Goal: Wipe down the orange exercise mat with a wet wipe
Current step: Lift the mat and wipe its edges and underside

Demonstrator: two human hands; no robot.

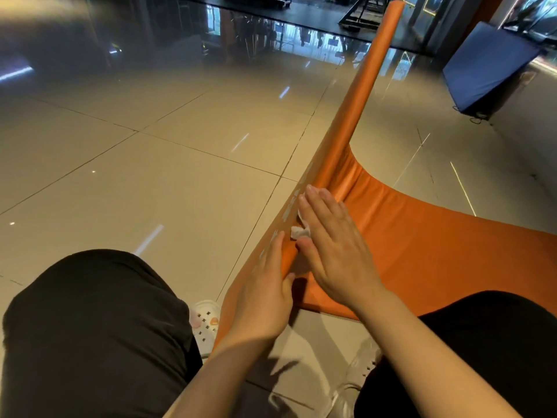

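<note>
Pressing: right hand [334,245], fingers straight and flat, bears down on the wet wipe [300,230] against the orange exercise mat [422,245].
Wet wipe: white, crumpled, mostly under the right palm; a bunched corner shows beside the thumb, at the base of the rolled edge.
Left hand [266,297]: fingers extended along the outer side of the roll, touching it, nothing gripped.
Orange exercise mat: partly rolled; the roll runs from the hands away to the upper right, the unrolled part lies flat on the tiled floor [150,164] at right. Pale lettering on the roll's outer face, unreadable.
Person: crouched, dark trousers [99,327], white perforated clog [206,324] under the left knee.
Background: blue pad [485,64] leaning at upper right.
Containers: none discernible.
</note>
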